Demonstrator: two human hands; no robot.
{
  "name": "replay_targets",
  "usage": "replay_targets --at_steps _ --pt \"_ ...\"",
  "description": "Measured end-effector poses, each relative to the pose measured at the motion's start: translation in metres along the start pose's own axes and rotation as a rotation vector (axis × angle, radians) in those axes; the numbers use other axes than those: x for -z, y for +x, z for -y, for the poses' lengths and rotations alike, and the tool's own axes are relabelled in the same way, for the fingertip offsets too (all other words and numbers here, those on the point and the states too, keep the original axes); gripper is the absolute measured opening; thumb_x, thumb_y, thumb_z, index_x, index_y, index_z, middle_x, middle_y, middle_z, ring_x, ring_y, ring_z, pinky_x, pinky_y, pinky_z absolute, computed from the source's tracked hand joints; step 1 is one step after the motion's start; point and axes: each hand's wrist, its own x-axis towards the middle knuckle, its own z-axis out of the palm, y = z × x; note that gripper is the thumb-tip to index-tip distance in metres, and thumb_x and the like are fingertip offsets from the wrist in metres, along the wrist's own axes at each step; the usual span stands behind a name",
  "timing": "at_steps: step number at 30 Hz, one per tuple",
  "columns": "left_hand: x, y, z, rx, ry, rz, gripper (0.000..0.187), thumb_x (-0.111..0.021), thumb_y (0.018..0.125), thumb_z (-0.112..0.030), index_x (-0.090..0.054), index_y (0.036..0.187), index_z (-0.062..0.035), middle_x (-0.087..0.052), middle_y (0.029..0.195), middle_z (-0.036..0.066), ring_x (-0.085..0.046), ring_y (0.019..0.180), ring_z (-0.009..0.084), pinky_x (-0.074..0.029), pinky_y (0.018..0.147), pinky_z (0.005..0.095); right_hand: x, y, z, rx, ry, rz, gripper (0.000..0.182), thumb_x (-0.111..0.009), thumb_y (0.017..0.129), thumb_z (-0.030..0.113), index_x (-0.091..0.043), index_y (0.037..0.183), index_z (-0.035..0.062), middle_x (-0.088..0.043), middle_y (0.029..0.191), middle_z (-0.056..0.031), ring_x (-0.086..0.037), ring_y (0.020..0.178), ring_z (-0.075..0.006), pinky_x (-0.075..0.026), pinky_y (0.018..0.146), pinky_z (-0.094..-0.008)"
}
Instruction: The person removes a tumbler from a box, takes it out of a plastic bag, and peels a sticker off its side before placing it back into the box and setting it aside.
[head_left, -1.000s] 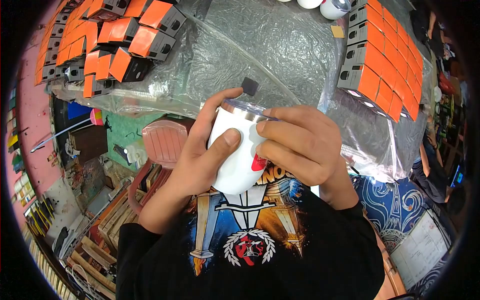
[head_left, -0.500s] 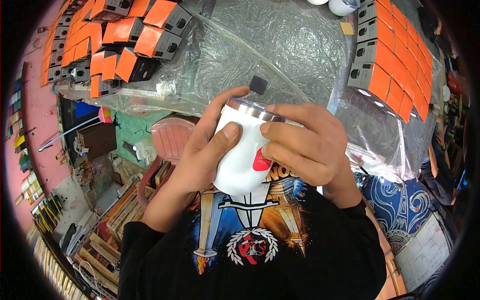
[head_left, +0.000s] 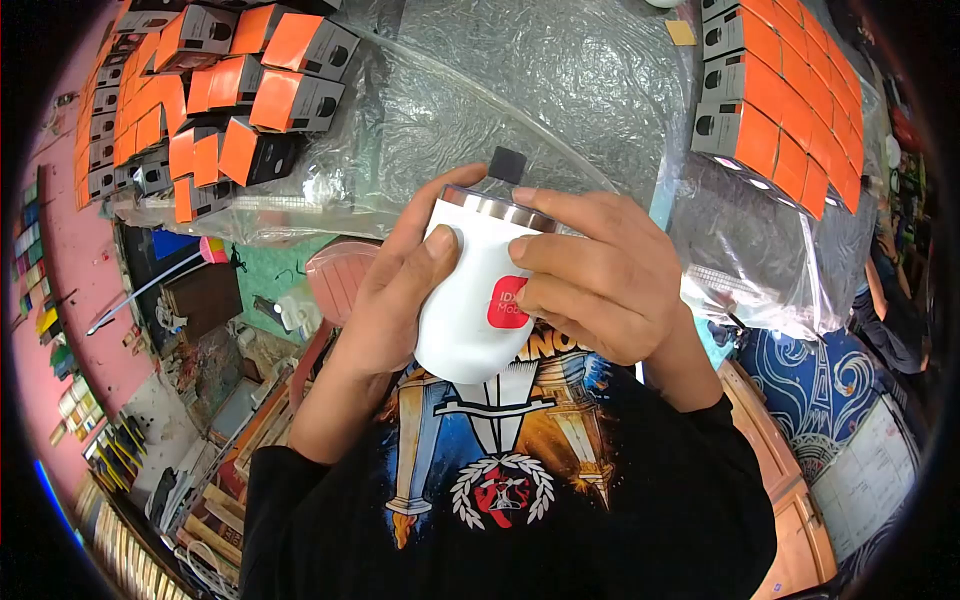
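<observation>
Between both hands is a white tumbler [head_left: 462, 290] with a steel band below its rim and a red printed logo, tilted in front of my chest. My left hand [head_left: 395, 275] wraps its left side, thumb pressed on the white wall. From the right, my right hand [head_left: 605, 275] grips it, with fingertips at the rim and beside the logo. The tumbler's far side and some left fingers are hidden. Just beyond the rim, a small black square [head_left: 507, 164] lies on the plastic-covered table [head_left: 520, 80].
Orange and grey boxes [head_left: 300, 100] are stacked loosely at the table's left. Another block of boxes [head_left: 770, 100] stands in rows at the right. A small tan square [head_left: 681, 33] lies near them. A pink plastic chair [head_left: 345, 270] is at the table's near left edge.
The tumbler has turned slightly, so more of the red logo shows. Both hands still hold it. The view has shifted a little, with the boxes appearing higher and further left.
</observation>
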Motion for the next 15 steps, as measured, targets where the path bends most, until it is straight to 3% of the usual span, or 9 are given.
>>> replay_targets --at_steps 2,9,15 --pt "0.008 0.0 0.007 -0.004 -0.133 0.048 0.064 -0.052 0.109 -0.038 -0.032 0.16 -0.0047 -0.059 0.139 0.015 -0.061 0.124 0.0213 -0.052 0.102 0.034 -0.003 0.0 0.0 -0.016 0.017 0.0 0.025 -0.072 0.073 0.019 -0.074 0.094 0.0061 -0.072 0.112 -0.0061 -0.07 0.11 -0.0338 -0.058 0.079 -0.0407" --pt "0.022 0.0 0.01 0.005 -0.157 0.023 0.067 -0.049 0.11 -0.043 -0.032 0.16 -0.0034 -0.058 0.14 0.016 -0.061 0.126 0.0225 -0.052 0.104 0.035 -0.016 0.007 -0.003 -0.046 0.091 0.063 0.027 -0.077 0.075 0.019 -0.072 0.098 0.0075 -0.071 0.112 -0.0069 -0.07 0.113 -0.0349 -0.058 0.081 -0.0424" --pt "0.033 0.002 0.025 0.05 -0.365 -0.001 0.064 -0.047 0.111 -0.043 -0.033 0.16 -0.0034 -0.058 0.143 0.017 -0.062 0.128 0.0254 -0.053 0.106 0.0376 -0.023 0.015 -0.005 -0.106 0.181 0.08 0.022 -0.082 0.077 0.016 -0.069 0.094 0.0085 -0.071 0.111 -0.0066 -0.071 0.115 -0.0336 -0.058 0.082 -0.0405"
